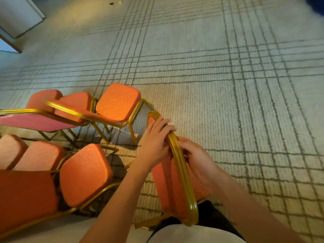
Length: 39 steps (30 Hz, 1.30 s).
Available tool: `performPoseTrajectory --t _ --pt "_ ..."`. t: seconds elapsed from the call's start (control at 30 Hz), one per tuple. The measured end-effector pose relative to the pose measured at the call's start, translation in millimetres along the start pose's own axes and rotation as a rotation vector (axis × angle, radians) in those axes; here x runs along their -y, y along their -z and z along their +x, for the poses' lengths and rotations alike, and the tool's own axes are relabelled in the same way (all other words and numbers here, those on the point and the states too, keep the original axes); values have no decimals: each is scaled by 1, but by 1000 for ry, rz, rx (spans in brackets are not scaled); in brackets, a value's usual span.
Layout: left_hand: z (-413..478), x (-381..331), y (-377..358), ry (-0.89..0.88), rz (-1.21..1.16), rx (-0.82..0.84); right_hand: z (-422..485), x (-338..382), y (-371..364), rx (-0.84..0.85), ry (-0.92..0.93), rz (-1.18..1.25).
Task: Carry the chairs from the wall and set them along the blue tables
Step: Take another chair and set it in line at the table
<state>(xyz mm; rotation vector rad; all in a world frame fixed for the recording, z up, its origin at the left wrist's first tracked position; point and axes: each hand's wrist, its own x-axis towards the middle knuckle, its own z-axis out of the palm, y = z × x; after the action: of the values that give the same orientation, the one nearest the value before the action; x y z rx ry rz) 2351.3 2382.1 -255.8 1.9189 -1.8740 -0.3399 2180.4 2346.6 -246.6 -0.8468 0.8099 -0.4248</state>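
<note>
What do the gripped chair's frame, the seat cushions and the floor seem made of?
Chair frame: likely metal tubing, gold painted; ridged, glossy highlights.
Seat cushion: padded, orange woven fabric, speckled texture.
Floor: pale carpet, fuzzy pile with dark grid lines.

Open carpet (219, 76) ahead and right: free passage. Left side blocked by orange chairs in two packed rows, far row (117, 102) and near row (84, 174). Narrow gap between near row and held chair (173, 183). White panel (19, 14) far left.

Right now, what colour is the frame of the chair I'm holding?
Gold. The chair frame shows best in the head view, the only one here.
</note>
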Motion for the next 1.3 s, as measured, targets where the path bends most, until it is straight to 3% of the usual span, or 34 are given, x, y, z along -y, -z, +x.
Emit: performPoseTrajectory --t 0.13,0.33,0.5,0.93,1.3 --pt "22 -2 -5 -97 14 41 -5 -1 4 -167 56 -196" --pt "48 0 -12 -153 122 82 -11 -9 -8 -406 287 -716" --pt "49 9 -18 -164 128 0 -7 -17 -16 -545 327 -818" --pt "47 73 9 -10 -41 -161 49 -6 -58 -440 380 -972" --pt "98 106 28 85 -112 -143 103 41 -75 -419 336 -968"
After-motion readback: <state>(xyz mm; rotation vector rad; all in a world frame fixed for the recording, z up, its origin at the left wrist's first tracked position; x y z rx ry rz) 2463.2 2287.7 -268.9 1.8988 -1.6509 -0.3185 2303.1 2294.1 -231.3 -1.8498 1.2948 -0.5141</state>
